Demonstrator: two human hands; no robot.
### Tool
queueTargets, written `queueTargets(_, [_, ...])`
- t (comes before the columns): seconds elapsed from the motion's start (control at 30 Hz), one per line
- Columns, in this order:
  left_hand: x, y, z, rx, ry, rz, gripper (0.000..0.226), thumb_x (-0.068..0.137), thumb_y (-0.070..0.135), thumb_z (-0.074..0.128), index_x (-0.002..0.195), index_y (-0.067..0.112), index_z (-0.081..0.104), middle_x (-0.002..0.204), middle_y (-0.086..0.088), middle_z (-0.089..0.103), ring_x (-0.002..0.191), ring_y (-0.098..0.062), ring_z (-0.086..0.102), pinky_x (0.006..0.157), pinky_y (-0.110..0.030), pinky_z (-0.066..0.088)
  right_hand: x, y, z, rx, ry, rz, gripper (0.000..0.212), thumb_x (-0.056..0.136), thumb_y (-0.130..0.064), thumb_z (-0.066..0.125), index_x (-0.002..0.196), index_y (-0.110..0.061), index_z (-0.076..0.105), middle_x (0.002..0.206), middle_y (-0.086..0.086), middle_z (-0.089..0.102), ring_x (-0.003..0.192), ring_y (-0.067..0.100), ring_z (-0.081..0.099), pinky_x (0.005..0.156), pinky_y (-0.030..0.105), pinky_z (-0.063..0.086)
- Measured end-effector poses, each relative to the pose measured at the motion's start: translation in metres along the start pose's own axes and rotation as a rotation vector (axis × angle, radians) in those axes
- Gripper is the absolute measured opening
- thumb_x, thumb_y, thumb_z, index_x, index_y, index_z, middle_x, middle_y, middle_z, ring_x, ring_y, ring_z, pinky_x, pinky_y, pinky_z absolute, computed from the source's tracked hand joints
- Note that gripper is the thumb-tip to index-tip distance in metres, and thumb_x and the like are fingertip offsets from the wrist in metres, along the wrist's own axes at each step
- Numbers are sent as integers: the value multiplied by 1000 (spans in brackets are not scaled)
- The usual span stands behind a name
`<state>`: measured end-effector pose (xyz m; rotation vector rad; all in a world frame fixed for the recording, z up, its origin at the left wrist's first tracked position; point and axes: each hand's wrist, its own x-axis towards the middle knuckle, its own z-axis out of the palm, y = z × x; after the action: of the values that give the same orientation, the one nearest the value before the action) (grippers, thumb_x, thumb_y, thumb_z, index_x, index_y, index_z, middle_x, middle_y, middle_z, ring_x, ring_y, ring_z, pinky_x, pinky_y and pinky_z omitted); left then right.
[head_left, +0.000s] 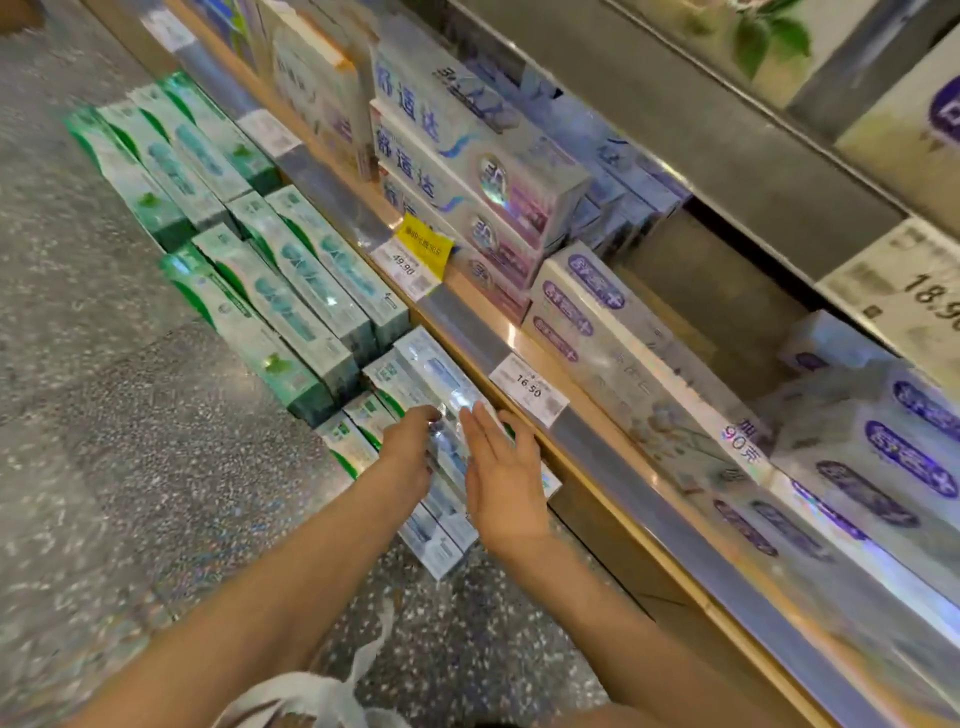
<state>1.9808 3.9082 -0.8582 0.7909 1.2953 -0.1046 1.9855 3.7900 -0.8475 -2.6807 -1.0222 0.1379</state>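
Two hands meet a pale-blue toothpaste box (436, 371) below the price tag (529, 387). The left hand (410, 447) seemingly pinches it, while the right hand (506, 473) lies alongside, fingers straight. It looks a light, stiff, glossy carton, best gripped by its long sides.

The print on the pale blue toothpaste boxes (441, 371) is blurred past reading, and their middles are covered by the left hand (408, 449) and right hand (504, 473). The white plastic bag (291, 696) is cut off by the bottom edge.
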Motion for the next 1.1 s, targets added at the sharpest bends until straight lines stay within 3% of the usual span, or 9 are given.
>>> queueTargets(0.1, [4,-8,5,-23,8,-4,68,79,11,54,137,-13,29,103,-45,45,87,-59,47,42,-20,29,6,2,-4,90,32,81,70,63,-7,82,126,4,52,109,20,62,99,38,57,89,49,51])
queueTargets(0.13, [5,-11,8,-44,6,-4,79,72,13,56,140,-9,22,121,-43,43,104,-57,48,44,-22,32,9,0,-8,61,24,91,69,63,-9,82,124,5,53,106,20,61,98,38,58,89,47,51])
queueTargets(0.2, [11,-17,12,-48,39,-8,90,58,16,56,143,0,30,120,-29,55,96,-40,58,52,-27,40,14,-5,-14,51,-33,87,66,75,-14,75,131,1,45,118,19,54,111,36,52,95,42,46])
queueTargets(0.47, [-17,-23,15,-203,20,-54,29,89,19,44,117,10,48,96,-12,59,81,-27,57,57,-31,40,39,-1,-20,207,-371,196,55,79,-22,69,124,-3,44,122,16,51,106,32,57,84,38,50])
queueTargets(0.6, [-16,-38,16,-346,-36,-34,48,88,29,44,134,16,48,108,-15,66,89,-28,63,62,-32,49,30,-4,-7,248,-393,214,42,88,-29,60,121,-5,50,119,15,52,111,30,51,89,34,45])
queueTargets(0.73, [-19,-27,11,-469,-101,-3,46,95,41,43,123,8,58,105,-16,67,85,-27,64,65,-33,52,26,-3,-7,292,-371,214,55,83,-28,64,131,-10,44,124,12,42,117,27,40,95,30,37])
queueTargets(0.83, [-21,-27,12,-559,-134,-1,51,98,48,35,120,10,59,103,-10,66,87,-23,62,84,-36,51,28,-5,-5,313,-430,248,54,81,-28,65,129,-14,44,120,12,46,114,27,44,94,31,39])
queueTargets(0.93, [-24,-31,15,-579,-150,-14,54,99,49,33,132,11,53,127,-11,59,115,-27,56,106,-39,40,33,-8,-3,356,-519,308,61,74,-36,65,128,-17,43,119,9,49,114,25,46,97,37,43])
queueTargets(1.1, [-21,-35,15,-538,-49,-16,46,99,46,36,124,14,56,124,-6,60,112,-22,56,101,-34,43,35,-3,4,472,-622,331,60,72,-33,65,129,-22,47,121,2,59,109,16,56,96,34,48])
